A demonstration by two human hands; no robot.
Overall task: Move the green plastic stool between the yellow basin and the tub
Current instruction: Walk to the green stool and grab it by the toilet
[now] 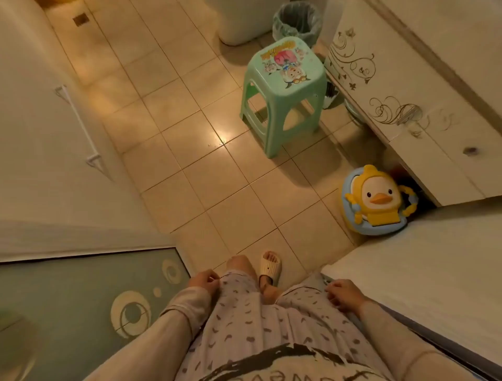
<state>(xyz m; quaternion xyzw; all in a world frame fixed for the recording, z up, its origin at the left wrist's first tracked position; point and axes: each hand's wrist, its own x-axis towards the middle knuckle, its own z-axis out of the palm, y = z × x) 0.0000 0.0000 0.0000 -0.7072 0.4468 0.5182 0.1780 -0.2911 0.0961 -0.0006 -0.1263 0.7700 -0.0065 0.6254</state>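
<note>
The green plastic stool (284, 89) stands upright on the tiled floor at the upper middle, with a cartoon picture on its seat. It is close to a white cabinet (407, 103) on its right. My left hand (205, 281) hangs by my left thigh with the fingers loosely curled, holding nothing. My right hand (343, 295) hangs by my right thigh, also loosely curled around nothing. Both hands are far from the stool. At the top left corner a yellow edge (47, 2) shows; I cannot tell whether it is the basin. No tub is clearly in view.
A bin with a plastic liner (297, 23) stands behind the stool, beside a white toilet base (239, 24). A yellow duck potty seat (377, 200) leans by the cabinet's near end. A glass door (81, 293) is at lower left. A floor drain (80, 19) lies far left.
</note>
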